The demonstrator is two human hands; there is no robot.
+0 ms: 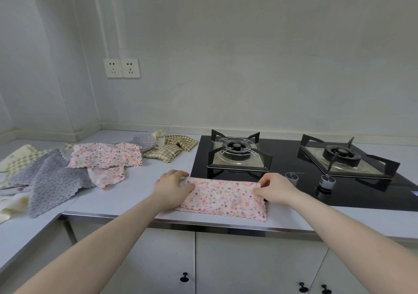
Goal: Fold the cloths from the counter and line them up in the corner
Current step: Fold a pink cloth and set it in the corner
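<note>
left edge cuts off the yellow cloth point(9, 210).

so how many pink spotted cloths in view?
3. One folded pink cloth at the counter's front edge, held by the left hand and right hand; two unfolded ones in the pile at left. More may be hidden underneath.

Folded pink speckled cloth point(222, 200) lies at front edge of white counter point(135, 203), its far right corner overlapping black glass gas hob point(282, 180). Left hand point(173, 186) on its left end, right hand point(274, 189) on its right. Heap of unfolded cloths point(67, 169) left, toward the corner. Hob right; cabinet doors point(248, 264) below.
</note>
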